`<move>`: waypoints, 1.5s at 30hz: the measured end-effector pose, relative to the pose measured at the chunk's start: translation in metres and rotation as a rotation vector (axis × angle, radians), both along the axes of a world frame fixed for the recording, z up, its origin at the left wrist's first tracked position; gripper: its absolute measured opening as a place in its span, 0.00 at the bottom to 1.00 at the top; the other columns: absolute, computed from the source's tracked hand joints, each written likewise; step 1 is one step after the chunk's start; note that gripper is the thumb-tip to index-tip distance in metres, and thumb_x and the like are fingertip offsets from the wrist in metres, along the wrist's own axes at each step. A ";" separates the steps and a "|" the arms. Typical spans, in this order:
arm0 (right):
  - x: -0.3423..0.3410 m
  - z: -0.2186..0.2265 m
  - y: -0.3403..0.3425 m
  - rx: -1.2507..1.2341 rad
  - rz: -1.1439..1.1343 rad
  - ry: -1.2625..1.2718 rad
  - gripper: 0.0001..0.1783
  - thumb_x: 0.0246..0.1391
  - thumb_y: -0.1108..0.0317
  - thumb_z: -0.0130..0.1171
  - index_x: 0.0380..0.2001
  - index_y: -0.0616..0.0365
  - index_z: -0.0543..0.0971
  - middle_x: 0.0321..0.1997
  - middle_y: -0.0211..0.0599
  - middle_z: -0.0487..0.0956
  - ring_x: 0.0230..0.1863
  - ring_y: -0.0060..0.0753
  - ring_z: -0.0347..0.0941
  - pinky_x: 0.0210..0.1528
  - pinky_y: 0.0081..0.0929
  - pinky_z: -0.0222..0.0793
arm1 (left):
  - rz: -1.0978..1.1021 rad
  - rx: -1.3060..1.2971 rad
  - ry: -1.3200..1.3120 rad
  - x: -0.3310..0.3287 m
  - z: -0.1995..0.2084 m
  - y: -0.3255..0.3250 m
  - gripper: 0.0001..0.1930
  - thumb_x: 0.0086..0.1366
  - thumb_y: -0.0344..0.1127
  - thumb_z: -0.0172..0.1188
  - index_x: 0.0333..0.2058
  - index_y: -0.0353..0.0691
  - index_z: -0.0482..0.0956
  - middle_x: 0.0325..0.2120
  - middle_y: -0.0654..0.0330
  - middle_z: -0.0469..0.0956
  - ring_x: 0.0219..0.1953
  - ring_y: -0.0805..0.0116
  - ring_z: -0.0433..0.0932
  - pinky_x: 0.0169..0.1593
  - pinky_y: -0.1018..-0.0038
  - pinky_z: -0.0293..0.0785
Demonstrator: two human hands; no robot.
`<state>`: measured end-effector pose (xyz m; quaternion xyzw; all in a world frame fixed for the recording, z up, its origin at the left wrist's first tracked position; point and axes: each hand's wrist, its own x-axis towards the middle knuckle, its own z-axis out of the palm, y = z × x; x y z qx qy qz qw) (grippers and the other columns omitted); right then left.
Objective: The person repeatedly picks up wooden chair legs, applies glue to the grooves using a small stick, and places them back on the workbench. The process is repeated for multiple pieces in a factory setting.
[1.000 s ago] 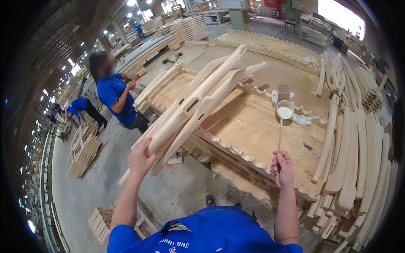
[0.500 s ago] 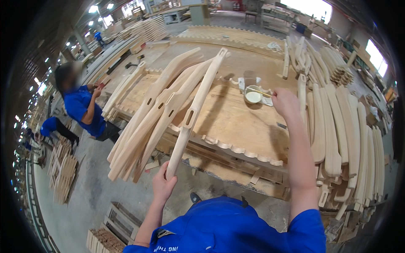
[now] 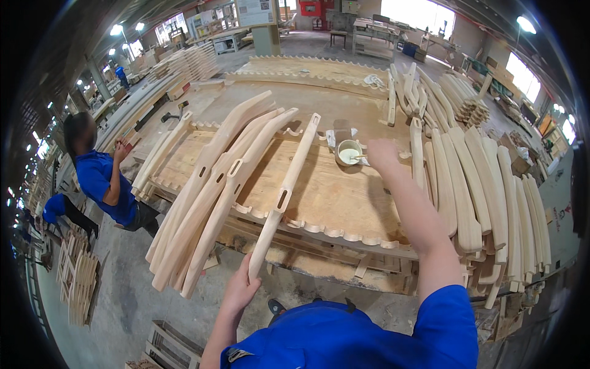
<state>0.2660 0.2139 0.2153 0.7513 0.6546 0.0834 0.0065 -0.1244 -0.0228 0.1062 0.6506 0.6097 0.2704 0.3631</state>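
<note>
My left hand [image 3: 241, 286] is closed around the near end of a long pale wooden chair leg or post [image 3: 294, 166] with a slot through it. Its far end reaches over the workbench [image 3: 350, 197]. In my right hand [image 3: 384, 155], shut, is a thin stick or brush [image 3: 360, 157], mostly hidden by the fingers. Its tip points down into a cup [image 3: 339, 146] of whitish, glue-like liquid [image 3: 349, 155] on the bench. Left of the held piece lies a stack of similar slotted wooden pieces [image 3: 212, 184], jutting past the bench's near edge.
More curved wooden pieces [image 3: 458, 190] are stacked along the right. Scalloped wooden strips [image 3: 344, 232] edge the bench. A hammer [image 3: 174, 113] lies at the far left. A co-worker in blue [image 3: 107, 184] stands left of the bench. White cloth [image 3: 373, 80] rests at the back.
My right hand has moved closer to the cup, and the stick's tip has gone down into the liquid. The whole view has shifted; my left hand keeps its hold on the wooden piece.
</note>
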 end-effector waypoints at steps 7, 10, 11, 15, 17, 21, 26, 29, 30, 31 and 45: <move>0.020 -0.067 -0.025 0.192 -0.132 0.452 0.13 0.55 0.64 0.49 0.36 0.56 0.81 0.38 0.45 0.80 0.41 0.48 0.77 0.41 0.43 0.72 | -0.033 -0.096 -0.054 -0.001 -0.007 -0.003 0.38 0.57 0.32 0.55 0.65 0.41 0.48 0.35 0.52 0.73 0.31 0.64 0.75 0.37 0.71 0.72; 0.030 -0.088 -0.038 0.365 -0.073 0.609 0.13 0.55 0.63 0.49 0.34 0.56 0.79 0.37 0.46 0.80 0.40 0.51 0.76 0.41 0.43 0.71 | -0.073 -0.052 -0.061 0.001 -0.005 -0.002 0.38 0.57 0.32 0.55 0.65 0.42 0.47 0.33 0.54 0.72 0.28 0.68 0.74 0.32 0.72 0.72; 0.035 -0.092 -0.039 0.425 -0.048 0.644 0.12 0.55 0.63 0.49 0.34 0.56 0.79 0.36 0.47 0.79 0.40 0.52 0.75 0.40 0.43 0.71 | -0.066 -0.082 -0.074 0.003 -0.004 -0.001 0.38 0.56 0.33 0.55 0.64 0.43 0.48 0.37 0.50 0.73 0.33 0.61 0.75 0.37 0.69 0.72; 0.035 -0.091 -0.042 0.454 -0.031 0.766 0.09 0.52 0.66 0.52 0.33 0.58 0.77 0.35 0.48 0.79 0.38 0.52 0.74 0.39 0.43 0.69 | -0.011 -0.234 -0.151 0.010 0.013 -0.003 0.38 0.55 0.34 0.54 0.64 0.44 0.49 0.42 0.44 0.75 0.36 0.54 0.79 0.41 0.65 0.73; 0.032 -0.082 -0.039 0.451 -0.015 0.749 0.07 0.51 0.67 0.54 0.31 0.59 0.76 0.34 0.48 0.78 0.37 0.52 0.74 0.38 0.43 0.69 | 0.012 -0.245 -0.178 0.011 0.015 -0.005 0.37 0.55 0.35 0.54 0.64 0.44 0.49 0.39 0.46 0.76 0.31 0.59 0.79 0.37 0.67 0.74; 0.035 -0.076 -0.035 0.485 0.064 0.761 0.06 0.49 0.68 0.56 0.29 0.59 0.74 0.31 0.47 0.78 0.35 0.51 0.74 0.36 0.43 0.68 | 0.021 -0.184 -0.160 0.009 0.002 -0.005 0.37 0.56 0.34 0.55 0.64 0.44 0.50 0.33 0.53 0.74 0.24 0.69 0.74 0.29 0.73 0.73; 0.035 -0.074 -0.036 0.484 0.036 0.735 0.06 0.47 0.68 0.56 0.28 0.60 0.74 0.30 0.45 0.76 0.35 0.48 0.73 0.36 0.42 0.68 | 0.037 -0.171 -0.170 0.009 -0.002 -0.008 0.37 0.56 0.36 0.56 0.64 0.44 0.51 0.33 0.54 0.74 0.22 0.71 0.73 0.27 0.74 0.73; 0.030 -0.071 -0.036 0.492 -0.051 0.669 0.07 0.47 0.68 0.57 0.27 0.60 0.74 0.30 0.45 0.76 0.35 0.48 0.73 0.37 0.41 0.68 | 0.067 -0.190 -0.157 0.010 0.002 -0.012 0.37 0.56 0.37 0.56 0.63 0.44 0.52 0.33 0.52 0.75 0.23 0.66 0.75 0.29 0.72 0.74; 0.028 -0.070 -0.034 0.451 -0.033 0.666 0.07 0.47 0.68 0.57 0.27 0.59 0.74 0.30 0.45 0.76 0.35 0.48 0.73 0.37 0.41 0.68 | 0.077 -0.178 -0.143 0.010 0.001 -0.013 0.36 0.56 0.38 0.55 0.63 0.44 0.53 0.33 0.49 0.77 0.25 0.62 0.77 0.32 0.69 0.74; 0.031 -0.071 -0.033 0.414 -0.019 0.662 0.07 0.47 0.68 0.57 0.27 0.59 0.74 0.30 0.45 0.76 0.35 0.47 0.73 0.37 0.41 0.68 | 0.082 -0.164 -0.128 0.010 0.000 -0.015 0.36 0.56 0.39 0.55 0.63 0.44 0.53 0.33 0.47 0.78 0.26 0.58 0.79 0.35 0.67 0.75; 0.041 -0.065 -0.020 0.255 -0.095 0.518 0.12 0.53 0.61 0.52 0.36 0.54 0.78 0.39 0.45 0.79 0.40 0.48 0.75 0.40 0.42 0.69 | 0.049 -0.325 -0.400 0.010 0.001 -0.012 0.35 0.57 0.36 0.55 0.62 0.40 0.53 0.31 0.51 0.75 0.22 0.66 0.75 0.29 0.70 0.73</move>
